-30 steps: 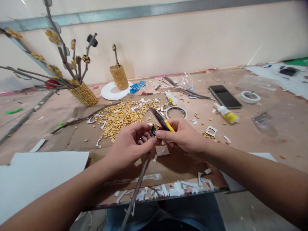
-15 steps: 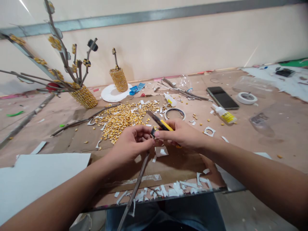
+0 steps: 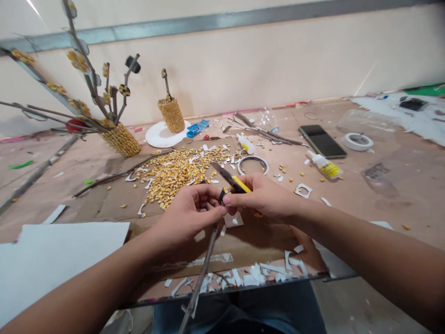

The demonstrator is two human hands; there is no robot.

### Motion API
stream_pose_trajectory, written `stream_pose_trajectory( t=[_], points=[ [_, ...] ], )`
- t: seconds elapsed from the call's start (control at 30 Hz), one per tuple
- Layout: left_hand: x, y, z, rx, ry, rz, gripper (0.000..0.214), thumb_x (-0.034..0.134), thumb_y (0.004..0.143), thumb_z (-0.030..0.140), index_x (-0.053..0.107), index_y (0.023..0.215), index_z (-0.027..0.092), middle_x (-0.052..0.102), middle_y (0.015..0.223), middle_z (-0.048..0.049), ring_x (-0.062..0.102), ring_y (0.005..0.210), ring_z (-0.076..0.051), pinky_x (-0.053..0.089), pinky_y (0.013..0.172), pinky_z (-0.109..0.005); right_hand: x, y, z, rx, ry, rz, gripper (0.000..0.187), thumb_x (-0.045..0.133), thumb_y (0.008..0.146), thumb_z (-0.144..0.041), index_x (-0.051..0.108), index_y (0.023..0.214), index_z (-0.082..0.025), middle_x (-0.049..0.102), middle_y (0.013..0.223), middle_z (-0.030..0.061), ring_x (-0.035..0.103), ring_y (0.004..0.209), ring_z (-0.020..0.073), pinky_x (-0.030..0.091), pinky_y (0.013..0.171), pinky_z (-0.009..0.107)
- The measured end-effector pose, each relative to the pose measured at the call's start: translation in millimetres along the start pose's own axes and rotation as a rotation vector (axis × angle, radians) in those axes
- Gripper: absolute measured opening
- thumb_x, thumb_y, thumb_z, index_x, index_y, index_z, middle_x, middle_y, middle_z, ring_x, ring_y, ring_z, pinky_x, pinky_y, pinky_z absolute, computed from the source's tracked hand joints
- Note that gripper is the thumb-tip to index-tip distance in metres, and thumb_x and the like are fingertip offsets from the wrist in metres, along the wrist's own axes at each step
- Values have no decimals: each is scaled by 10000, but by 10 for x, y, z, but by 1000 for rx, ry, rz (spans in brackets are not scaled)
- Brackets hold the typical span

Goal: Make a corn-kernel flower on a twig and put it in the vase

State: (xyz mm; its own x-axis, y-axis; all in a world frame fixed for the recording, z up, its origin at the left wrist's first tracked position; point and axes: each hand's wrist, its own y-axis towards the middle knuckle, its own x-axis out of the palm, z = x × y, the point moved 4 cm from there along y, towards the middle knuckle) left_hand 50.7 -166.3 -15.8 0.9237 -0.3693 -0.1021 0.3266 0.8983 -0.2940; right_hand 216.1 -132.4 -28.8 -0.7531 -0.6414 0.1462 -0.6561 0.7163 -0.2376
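Over the cardboard [image 3: 264,246], two hands met at a small black piece [image 3: 222,195]

The left hand [image 3: 193,204] had its fingers curled and its thumb laid along the upper end of a thin stick [image 3: 203,271], which slanted down past the table's front edge. The right hand [image 3: 262,195] gripped a yellow-and-black utility knife [image 3: 241,184], its blade angled up and away, while the thumb rested against the black piece, where a bit of yellow showed. How firmly the left fingers pinched that piece, I could not tell. Just beyond the hands spread a heap of corn kernels [image 3: 174,176], with a tape ring [image 3: 253,165] beside it and a small glue bottle [image 3: 246,144] behind. Farther right lay a second glue bottle [image 3: 326,166] and a smartphone [image 3: 322,140]. Paper scraps [image 3: 255,274] littered the near edge. At the back left, a kernel-covered vase [image 3: 123,140] leaned, full of branches [image 3: 93,83]
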Motion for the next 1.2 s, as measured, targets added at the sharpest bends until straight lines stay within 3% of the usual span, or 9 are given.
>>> stream_pose_trajectory(
  t=[0.23, 0.47, 0.7, 0.8, 0.9, 0.97, 1.07, 1.2],
  points=[
    [-28, 69, -43, -48, 16, 17, 197, 816, 729, 260, 740, 869, 143, 700, 695, 3, 589, 585, -99, 442, 568, -207, -89, 14, 55, 60, -96, 78, 480, 910, 698, -574, 700, 804, -156, 620, 670, -14, 426, 536, 77, 287, 496, 233],
    [-80, 68, -205, -178, 334, -83, 117, 712, 739, 256, 699, 671, 162, 691, 590, -8, 576, 531, -132, 382, 510, -242, -291, 30, -21, -60, -86, 364, 531, 822, 769, -671, 597, 827, -194, 531, 676, -44, 368, 518, 72, 265, 475, 235],
    [-4, -15, -71, -124, 614, -16, 215, 682, 796, 323, 746, 651, 178, 677, 561, -11, 560, 522, -153, 350, 495, -256, -258, -16, -124, -58, -44, 356, 489, 880, 727, -570, 595, 860, -196, 582, 760, -15, 383, 547, 78, 275, 498, 250],
    [-153, 8, 33, -37, 680, 49, 288, 679, 854, 430, 757, 714, 191, 717, 634, -26, 610, 587, -181, 382, 537, -270, -274, -23, -116, -65, -52, 352, 430, 844, 785, -542, 609, 882, -195, 570, 745, -16, 375, 550, 83, 280, 503, 253],
    [-483, 75, 186, 141, 851, 304, 290, 631, 907, 429, 753, 789, 194, 752, 740, -41, 620, 658, -194, 414, 619, -292, -302, -33, -118, -77, -69, 378, 376, 815, 830, -507, 619, 881, -190, 568, 742, -9, 359, 551, 84, 276, 502, 254],
    [-698, 129, 235, 172, 977, 448, 226, 614, 913, 369, 749, 862, 196, 779, 842, -50, 643, 727, -213, 441, 682, -310, -308, -42, -124, -76, -66, 393, 358, 811, 836, -488, 621, 891, -189, 589, 772, 4, 359, 551, 81, 268, 501, 257],
    [-891, 219, 223, 165, 1116, 515, 228, 571, 917, 292, 759, 985, 183, 794, 974, -79, 668, 778, -233, 460, 722, -333, -285, -49, -136, -73, -57, 381, 349, 809, 834, -479, 626, 903, -190, 585, 770, -3, 360, 540, 76, 256, 502, 258],
    [-956, 311, 137, 124, 1254, 512, 255, 553, 928, 290, 771, 1010, 184, 787, 1042, -106, 689, 838, -255, 470, 738, -348, -250, -45, -137, -67, -56, 351, 350, 815, 821, -483, 630, 872, -190, 581, 746, -13, 379, 529, 77, 264, 501, 265]
  ],
)
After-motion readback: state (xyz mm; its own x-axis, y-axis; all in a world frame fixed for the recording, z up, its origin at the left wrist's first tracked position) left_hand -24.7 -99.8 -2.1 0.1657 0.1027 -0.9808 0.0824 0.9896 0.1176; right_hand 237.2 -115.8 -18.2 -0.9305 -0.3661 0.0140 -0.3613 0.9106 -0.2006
